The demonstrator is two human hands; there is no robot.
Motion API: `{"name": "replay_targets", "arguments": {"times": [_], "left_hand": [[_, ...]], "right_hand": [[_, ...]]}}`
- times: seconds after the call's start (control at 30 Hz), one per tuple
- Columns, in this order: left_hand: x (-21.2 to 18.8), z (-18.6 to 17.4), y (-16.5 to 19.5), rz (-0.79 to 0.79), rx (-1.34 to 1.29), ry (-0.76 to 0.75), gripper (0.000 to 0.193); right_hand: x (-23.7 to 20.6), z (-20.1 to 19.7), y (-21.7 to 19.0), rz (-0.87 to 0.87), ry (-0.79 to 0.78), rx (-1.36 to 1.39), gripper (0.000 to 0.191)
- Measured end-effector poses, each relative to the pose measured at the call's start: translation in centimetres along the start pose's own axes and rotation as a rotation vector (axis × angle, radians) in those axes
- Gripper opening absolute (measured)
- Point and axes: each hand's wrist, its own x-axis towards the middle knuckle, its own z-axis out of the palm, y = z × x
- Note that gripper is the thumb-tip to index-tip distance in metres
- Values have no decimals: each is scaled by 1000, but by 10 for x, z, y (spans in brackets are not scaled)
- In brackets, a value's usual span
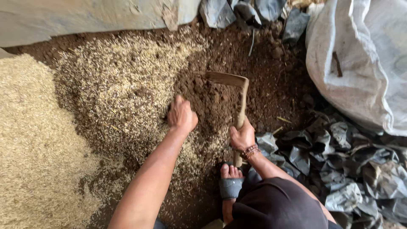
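My right hand [242, 136], with a bead bracelet at the wrist, grips the wooden handle of a small hoe [241, 101]. Its flat blade rests on the dark brown soil [237, 63]. My left hand [182, 115] is pressed down into the soil where it meets the scattered husks [123, 85], fingers dug in so I cannot see whether they hold anything. My foot in a grey sandal [231, 186] stands just below the hoe's handle end.
A heap of pale husks [29, 144] fills the left side. A large white woven sack [360, 63] sits at the upper right. Crumpled black plastic bags [339, 161] lie at the right. A grey wall [85, 17] runs along the top.
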Motion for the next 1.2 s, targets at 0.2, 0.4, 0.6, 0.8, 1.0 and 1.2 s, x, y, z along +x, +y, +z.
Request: {"name": "replay_targets", "arguments": {"times": [0.2,0.4,0.6,0.8,1.0,1.2], "left_hand": [[4,4,10,-55,-63,41,69],[12,-10,26,8,102,-136,77],[3,-7,25,188,287,-230,70],[5,11,40,176,159,-205,56],[15,29,36,172,6,-6,21],[-18,-4,40,-254,-526,103,20]], "right_hand": [[15,7,-15,228,-241,-99,46],[19,-27,6,295,-364,180,14],[-1,-48,32,242,-163,313,14],[-4,-58,45,-83,171,449,9],[-14,-26,64,169,-72,-16,19],[-11,-20,73,206,-150,77,31]]}}
